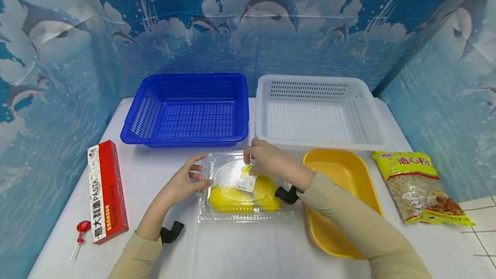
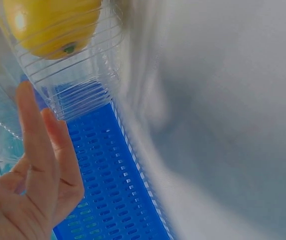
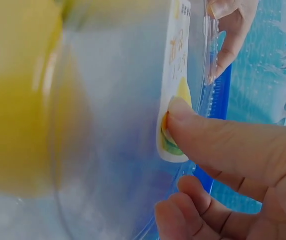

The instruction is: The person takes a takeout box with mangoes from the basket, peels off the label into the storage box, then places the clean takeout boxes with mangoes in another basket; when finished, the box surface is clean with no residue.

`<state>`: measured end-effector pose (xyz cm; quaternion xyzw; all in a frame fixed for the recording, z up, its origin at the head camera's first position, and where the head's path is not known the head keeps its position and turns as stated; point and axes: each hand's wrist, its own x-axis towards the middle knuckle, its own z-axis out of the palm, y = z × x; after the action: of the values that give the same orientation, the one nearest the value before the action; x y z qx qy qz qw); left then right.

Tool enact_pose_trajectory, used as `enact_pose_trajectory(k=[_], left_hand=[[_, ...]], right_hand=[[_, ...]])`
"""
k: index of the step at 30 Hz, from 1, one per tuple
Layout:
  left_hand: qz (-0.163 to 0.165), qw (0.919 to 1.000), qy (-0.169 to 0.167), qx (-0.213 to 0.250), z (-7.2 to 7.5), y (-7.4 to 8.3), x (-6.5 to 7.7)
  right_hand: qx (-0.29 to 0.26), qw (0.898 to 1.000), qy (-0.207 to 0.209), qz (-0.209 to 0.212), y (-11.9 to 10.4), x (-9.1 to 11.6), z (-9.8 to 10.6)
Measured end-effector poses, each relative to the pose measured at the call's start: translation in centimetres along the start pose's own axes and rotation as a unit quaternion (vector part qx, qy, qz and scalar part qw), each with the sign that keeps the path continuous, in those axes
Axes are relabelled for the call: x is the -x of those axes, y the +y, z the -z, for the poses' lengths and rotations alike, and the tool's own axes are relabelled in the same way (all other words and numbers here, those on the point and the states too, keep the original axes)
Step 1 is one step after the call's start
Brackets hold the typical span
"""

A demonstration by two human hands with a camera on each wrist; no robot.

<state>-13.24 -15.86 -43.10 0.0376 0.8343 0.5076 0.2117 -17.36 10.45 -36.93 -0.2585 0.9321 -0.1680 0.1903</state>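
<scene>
A clear plastic box [image 1: 222, 165] with yellow fruits [image 1: 267, 193] inside lies on the table in front of me. Its lid carries a white label [image 1: 247, 183] with a yellow fruit picture. My right hand [image 1: 271, 160] grips the box near its far edge, fingers curled, thumb pressed on the label [image 3: 170, 142]. At the box's left side, my left hand [image 1: 186, 184] spreads its thumb and fingers about the edge. In the left wrist view its fingers [image 2: 35, 130] look fairly straight beside the ribbed side wall, close to a fruit [image 2: 58, 30].
Behind the box stand a blue basket [image 1: 184, 143] and a white basket [image 1: 321, 143]. A yellow tray [image 1: 348, 184] lies under my right forearm, with a macaroni bag [image 1: 422, 188] beyond it. To the left are a red-and-white pasta box [image 1: 108, 193] and a red lollipop [image 1: 82, 227].
</scene>
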Motion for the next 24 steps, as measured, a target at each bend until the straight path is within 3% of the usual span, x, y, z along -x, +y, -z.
enact_pose_trajectory(k=[15, 20, 24], left_hand=[[0.002, 1.0, 0.002, -0.005, -0.1, 0.1, -0.1], [0.001, 1.0, 0.002, -0.005, -0.1, 0.1, 0.0], [0.001, 1.0, 0.0, -0.008, -0.1, 0.2, 0.1]], right_hand=[[-0.032, 0.999, 0.021, 0.022, -0.2, 0.3, 0.1], [-0.063, 0.997, 0.019, 0.029, -0.1, 0.5, 0.1], [-0.104, 0.992, 0.037, 0.062, 0.5, 1.3, 0.4]])
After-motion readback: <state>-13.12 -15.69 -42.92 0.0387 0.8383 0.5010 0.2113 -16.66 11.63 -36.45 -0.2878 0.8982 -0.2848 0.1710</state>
